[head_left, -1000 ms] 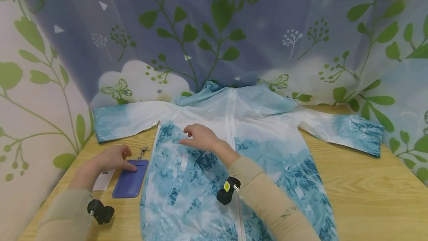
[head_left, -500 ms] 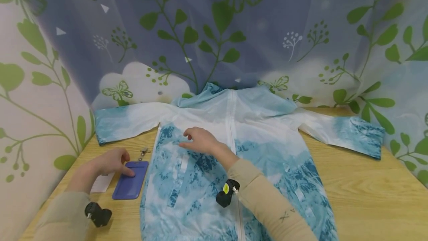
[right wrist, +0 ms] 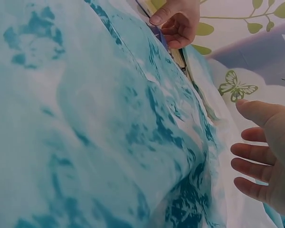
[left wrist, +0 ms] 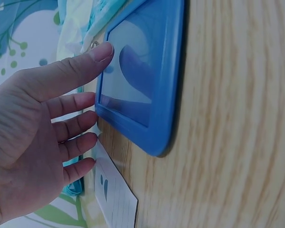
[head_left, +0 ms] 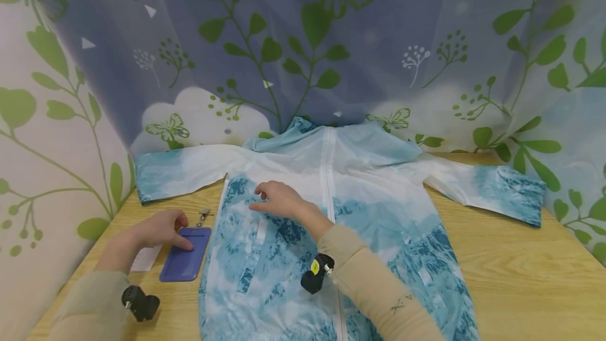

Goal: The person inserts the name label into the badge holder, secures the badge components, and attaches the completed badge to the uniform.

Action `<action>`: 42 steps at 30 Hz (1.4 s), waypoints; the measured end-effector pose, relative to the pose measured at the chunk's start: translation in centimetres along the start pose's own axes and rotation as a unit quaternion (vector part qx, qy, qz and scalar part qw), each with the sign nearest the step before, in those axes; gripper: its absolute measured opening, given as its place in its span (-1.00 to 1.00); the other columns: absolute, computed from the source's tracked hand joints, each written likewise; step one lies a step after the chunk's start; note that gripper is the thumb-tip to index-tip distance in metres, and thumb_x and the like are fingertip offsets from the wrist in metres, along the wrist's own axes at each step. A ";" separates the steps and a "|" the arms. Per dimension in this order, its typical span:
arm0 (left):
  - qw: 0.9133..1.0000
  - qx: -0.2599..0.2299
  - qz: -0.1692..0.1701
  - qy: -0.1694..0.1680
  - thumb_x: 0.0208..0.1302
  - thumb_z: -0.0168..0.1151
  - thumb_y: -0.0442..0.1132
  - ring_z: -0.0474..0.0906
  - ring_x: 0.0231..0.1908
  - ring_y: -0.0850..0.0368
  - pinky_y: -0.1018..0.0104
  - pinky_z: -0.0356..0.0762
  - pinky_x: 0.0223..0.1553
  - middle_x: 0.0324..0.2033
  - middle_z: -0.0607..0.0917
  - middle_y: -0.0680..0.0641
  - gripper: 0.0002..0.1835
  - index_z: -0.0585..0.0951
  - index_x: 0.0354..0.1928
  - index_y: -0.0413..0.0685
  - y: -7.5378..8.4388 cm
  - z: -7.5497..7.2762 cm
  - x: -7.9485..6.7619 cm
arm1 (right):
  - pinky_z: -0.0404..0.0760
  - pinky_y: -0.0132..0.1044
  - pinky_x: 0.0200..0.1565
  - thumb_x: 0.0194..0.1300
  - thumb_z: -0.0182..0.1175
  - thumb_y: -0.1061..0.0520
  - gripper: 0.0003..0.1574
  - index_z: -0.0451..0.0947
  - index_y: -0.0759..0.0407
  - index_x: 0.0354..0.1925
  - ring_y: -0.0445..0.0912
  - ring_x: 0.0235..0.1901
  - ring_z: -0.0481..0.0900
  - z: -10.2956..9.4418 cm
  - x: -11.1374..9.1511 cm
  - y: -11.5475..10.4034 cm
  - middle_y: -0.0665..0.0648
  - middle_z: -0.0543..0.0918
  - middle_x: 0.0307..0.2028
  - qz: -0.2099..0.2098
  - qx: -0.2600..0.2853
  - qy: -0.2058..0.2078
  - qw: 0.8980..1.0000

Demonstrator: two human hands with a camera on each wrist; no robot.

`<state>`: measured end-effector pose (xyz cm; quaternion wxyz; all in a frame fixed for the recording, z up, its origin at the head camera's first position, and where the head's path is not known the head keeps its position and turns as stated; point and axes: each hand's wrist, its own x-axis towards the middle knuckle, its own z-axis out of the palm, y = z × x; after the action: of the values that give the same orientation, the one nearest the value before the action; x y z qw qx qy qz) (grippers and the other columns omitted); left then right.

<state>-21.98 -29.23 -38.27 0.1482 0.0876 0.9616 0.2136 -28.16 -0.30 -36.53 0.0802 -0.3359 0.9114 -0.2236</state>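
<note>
A blue badge holder (head_left: 182, 264) with a clear window lies flat on the table, left of a blue-and-white jacket (head_left: 379, 246). Over its upper part is my left hand (head_left: 158, 230). In the left wrist view, the thumb reaches the holder's edge and the loosely bent fingers lie along its side; firm contact cannot be told. Partly under that hand, a white card (left wrist: 116, 194) with printed lines rests on the wood. My right hand (head_left: 279, 199) hovers over the jacket's left-hand front panel, fingers relaxed, holding nothing.
A small metal clip (head_left: 203, 216) lies at the holder's top end. The jacket's sleeves (head_left: 506, 191) spread to both sides. A patterned curtain (head_left: 369, 41) hangs behind the table (head_left: 525, 272) and along its sides.
My right hand has drifted slightly left over the jacket. My left thumb sits a little lower on the badge holder than one second ago. The jacket has stayed in place.
</note>
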 end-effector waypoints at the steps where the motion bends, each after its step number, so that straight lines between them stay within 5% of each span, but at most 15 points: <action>1: 1.000 0.000 -0.003 0.000 -0.17 0.51 0.00 0.38 -0.33 0.00 0.10 0.38 -0.27 -0.32 0.50 -0.11 -0.37 0.46 -0.19 -0.30 0.1 -0.1 0.0 | 0.50 -0.28 -0.18 0.29 0.12 -0.16 -0.37 0.42 0.20 0.17 -0.10 -0.13 0.52 0.1 0.1 -0.1 0.13 0.56 -0.04 -0.001 -0.001 -0.001 1.000; 36: 1.000 0.006 -0.013 -0.021 -0.18 0.53 -0.07 0.36 -0.37 0.03 0.16 0.36 -0.32 -0.37 0.47 -0.08 -0.41 0.44 -0.23 -0.29 0.1 -0.2 -0.3 | 0.49 -0.36 -0.12 0.31 0.10 -0.17 -0.39 0.42 0.13 0.19 -0.15 -0.07 0.52 1.9 1.7 -4.1 0.08 0.55 0.02 -0.047 -0.027 -0.043 0.998; 42: 0.999 -0.015 -0.027 -0.023 -0.17 0.53 -0.08 0.33 -0.45 0.05 0.23 0.33 -0.47 -0.42 0.43 -0.09 -0.43 0.40 -0.28 -0.27 0.0 -0.3 -0.3 | 0.48 -0.35 -0.11 0.32 0.08 -0.16 -0.40 0.41 0.12 0.20 -0.14 -0.05 0.52 1.8 1.6 -4.0 0.08 0.54 0.04 -0.043 -0.028 -0.044 0.998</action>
<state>-21.81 -29.40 -37.96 0.1778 0.0643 0.9565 0.2222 -26.50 -4.66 -36.28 0.1010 -0.3863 0.8976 -0.1868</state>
